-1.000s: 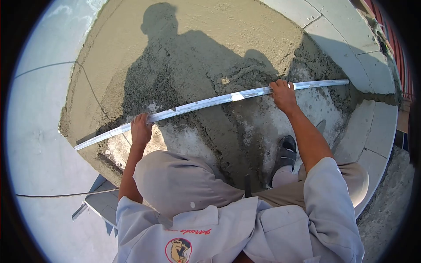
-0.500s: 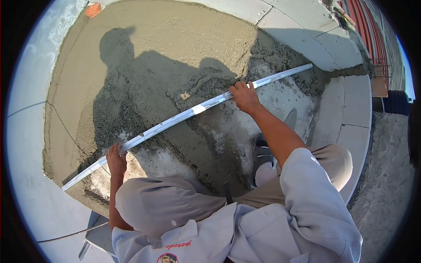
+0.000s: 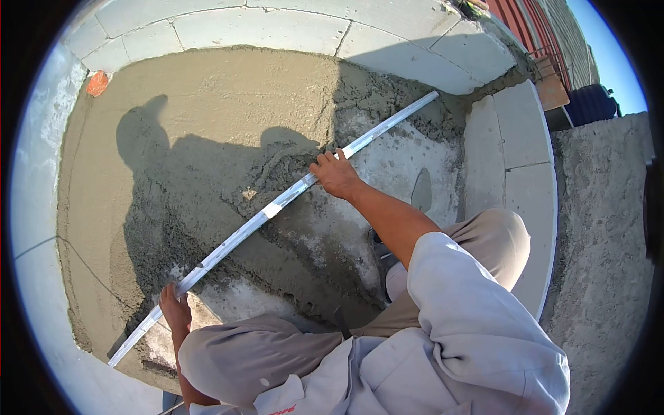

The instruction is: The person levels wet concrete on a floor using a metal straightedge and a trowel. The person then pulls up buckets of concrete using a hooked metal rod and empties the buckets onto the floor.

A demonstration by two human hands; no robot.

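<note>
A long metal straightedge (image 3: 235, 238) lies slantwise across wet grey mortar (image 3: 228, 83), from lower left to upper right. My left hand (image 3: 175, 309) is wrapped round it close to its lower end. Past its middle, toward the upper end, my right hand (image 3: 337, 174) grips the same bar, fingers curled over the far edge. Beyond the bar the mortar is spread fairly smooth, with rougher, lumpy mortar along the bar itself. On my side, patches of pale bare floor (image 3: 387, 155) show.
Pale block walls (image 3: 263, 31) border the mortar at the back, and a low block wall (image 3: 508, 138) curves along the right. An orange round piece (image 3: 97, 84) sits in the far left corner. A grey blade-shaped object (image 3: 421, 190) rests near my foot.
My view has tilted up and turned, so more of the back wall shows. Both hands keep their grip on the straightedge, which shows little clear movement over the mortar.
</note>
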